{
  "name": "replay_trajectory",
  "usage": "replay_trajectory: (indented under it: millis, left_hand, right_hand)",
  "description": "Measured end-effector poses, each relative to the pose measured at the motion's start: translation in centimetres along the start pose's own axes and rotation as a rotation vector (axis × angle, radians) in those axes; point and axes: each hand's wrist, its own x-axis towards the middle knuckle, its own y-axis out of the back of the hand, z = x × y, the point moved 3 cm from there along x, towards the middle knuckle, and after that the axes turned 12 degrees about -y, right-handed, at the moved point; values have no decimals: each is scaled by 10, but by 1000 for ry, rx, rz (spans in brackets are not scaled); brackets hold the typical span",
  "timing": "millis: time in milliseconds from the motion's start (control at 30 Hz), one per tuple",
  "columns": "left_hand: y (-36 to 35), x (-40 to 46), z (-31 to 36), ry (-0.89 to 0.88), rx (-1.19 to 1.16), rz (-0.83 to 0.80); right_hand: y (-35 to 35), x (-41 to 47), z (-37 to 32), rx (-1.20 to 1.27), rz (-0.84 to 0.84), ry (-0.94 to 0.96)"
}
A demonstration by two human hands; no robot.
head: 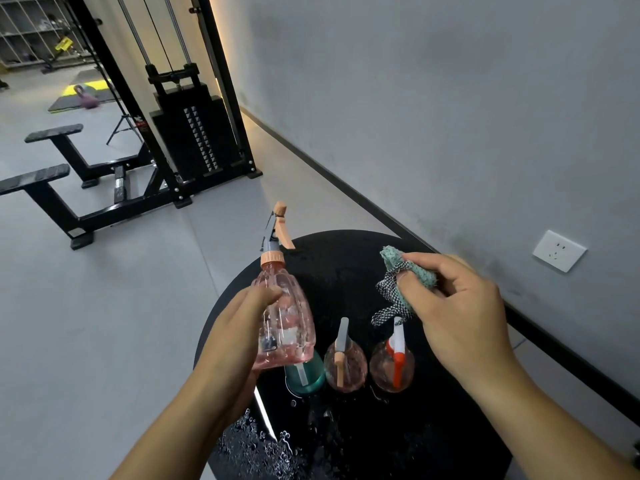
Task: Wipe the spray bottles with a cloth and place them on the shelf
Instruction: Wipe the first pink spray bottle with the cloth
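Observation:
My left hand [239, 327] grips a clear pink spray bottle [289, 323] with a peach cap and trigger, held upright above the round black table [346, 258]. My right hand [457, 306] pinches a bunched teal and checkered cloth [398, 285] a short way to the right of that bottle, not touching it. Three more spray bottles stand on the table below: a teal one [306, 377], partly hidden behind the held bottle, a pink one with a peach trigger [344, 365], and a pink one with a red trigger [391, 367].
Water drops lie on the table's near part [263, 441]. A grey wall with a white socket [558, 250] runs along the right. A black weight machine [194, 133] and bench frame [52, 181] stand on the grey floor to the left. A wire shelf [27, 26] is far back left.

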Motion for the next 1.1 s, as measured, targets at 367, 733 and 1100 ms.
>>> replay_trajectory:
  millis: [367,733,1100]
  left_hand:
    - [1,1,2,31,-102,-90]
    - [-2,-4,6,97,-104,-146]
    - [-12,0,14,130,-45,-116]
  right_hand:
    - [2,0,0,-2,-16,-14]
    - [2,0,-2,4,-19,-11]
    - [2,0,0,3,-18,-7]
